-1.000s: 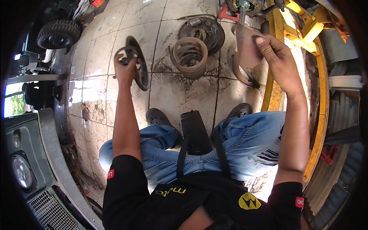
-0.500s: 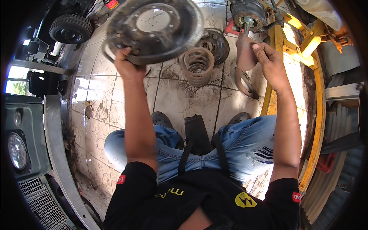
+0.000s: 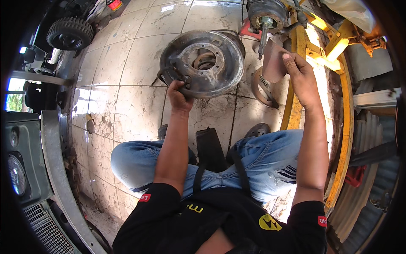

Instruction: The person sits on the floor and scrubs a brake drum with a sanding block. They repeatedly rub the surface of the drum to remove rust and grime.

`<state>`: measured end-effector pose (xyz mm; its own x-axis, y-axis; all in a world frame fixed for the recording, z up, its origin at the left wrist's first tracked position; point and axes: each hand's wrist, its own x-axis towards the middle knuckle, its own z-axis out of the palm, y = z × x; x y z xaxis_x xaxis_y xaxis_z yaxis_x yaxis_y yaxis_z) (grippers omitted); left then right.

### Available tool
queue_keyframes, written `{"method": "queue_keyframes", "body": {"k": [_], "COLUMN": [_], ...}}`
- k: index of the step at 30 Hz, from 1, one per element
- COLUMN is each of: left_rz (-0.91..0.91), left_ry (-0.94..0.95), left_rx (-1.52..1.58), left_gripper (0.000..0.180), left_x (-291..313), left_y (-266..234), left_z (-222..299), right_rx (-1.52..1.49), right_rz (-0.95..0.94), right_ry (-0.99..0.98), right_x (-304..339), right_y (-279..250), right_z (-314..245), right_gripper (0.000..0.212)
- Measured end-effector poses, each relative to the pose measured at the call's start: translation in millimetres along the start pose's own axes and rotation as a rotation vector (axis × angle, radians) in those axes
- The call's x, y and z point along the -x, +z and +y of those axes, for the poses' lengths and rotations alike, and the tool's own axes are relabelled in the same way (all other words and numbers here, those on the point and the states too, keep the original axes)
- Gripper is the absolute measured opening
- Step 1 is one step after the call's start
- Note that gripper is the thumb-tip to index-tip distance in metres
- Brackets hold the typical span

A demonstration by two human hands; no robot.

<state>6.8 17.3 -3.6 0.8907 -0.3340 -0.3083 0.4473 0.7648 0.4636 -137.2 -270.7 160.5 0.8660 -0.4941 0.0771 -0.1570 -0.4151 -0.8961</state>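
Observation:
My left hand (image 3: 180, 100) grips the lower left edge of a round, dark metal brake backing plate (image 3: 228, 76). The plate faces up, with a large centre hole ringed by small bolt holes. Through that hole part of a rusty coil spring (image 3: 204, 62) shows; the rest of it is hidden beneath. In my right hand (image 3: 301, 78), a brownish sheet of sandpaper (image 3: 274, 65) is pinched between thumb and fingers and hangs curved. Just below the sheet, a curved brake shoe (image 3: 258, 91) lies on the floor.
An axle hub (image 3: 265, 17) with a protruding shaft is at the top, beside a yellow metal frame (image 3: 299, 51) along the right. Green vehicle bodywork (image 3: 29, 144) and a grey bumper (image 3: 59, 178) stand at the left. A tyre (image 3: 69, 34) is at upper left, above tiled floor (image 3: 139, 55).
My left hand has brought the backing plate down and to the right, so it now covers most of the coil spring. The right hand still holds the sandpaper, nearly in place.

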Motion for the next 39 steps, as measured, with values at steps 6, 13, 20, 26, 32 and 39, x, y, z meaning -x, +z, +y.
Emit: {"method": "queue_keyframes", "body": {"k": [6,13,20,26,32,39], "left_rz": [0.048,0.144,0.031,0.025,0.001,0.005], "left_ry": [0.017,0.0,-0.111,-0.102,-0.115,-0.026], "left_rx": [-0.071,-0.194,-0.099,0.083,0.001,0.097], "left_gripper": [0.029,0.025,0.029,0.032,0.031,0.027], "left_x": [-3.5,-9.6,-2.8,-4.9,-16.9,-13.4], "left_y": [-24.5,-37.1,-46.7,-24.7,-43.0,-29.8], "left_z": [-16.2,-17.8,-18.7,-9.1,-9.0,-21.2], "right_rx": [-0.005,0.108,0.489,0.812,0.907,0.87], "right_rz": [-0.012,-0.07,-0.241,-0.353,-0.474,-0.327], "right_ry": [-0.007,-0.097,-0.307,-0.718,-0.527,-0.369], "right_x": [-3.1,-9.1,19.3,23.0,22.1,-51.8], "right_y": [7.8,13.0,81.6,146.3,170.3,196.2], "right_z": [-5.2,13.9,4.3,42.3,51.5,63.2], "right_gripper": [0.035,0.035,0.033,0.037,0.063,0.082]}}
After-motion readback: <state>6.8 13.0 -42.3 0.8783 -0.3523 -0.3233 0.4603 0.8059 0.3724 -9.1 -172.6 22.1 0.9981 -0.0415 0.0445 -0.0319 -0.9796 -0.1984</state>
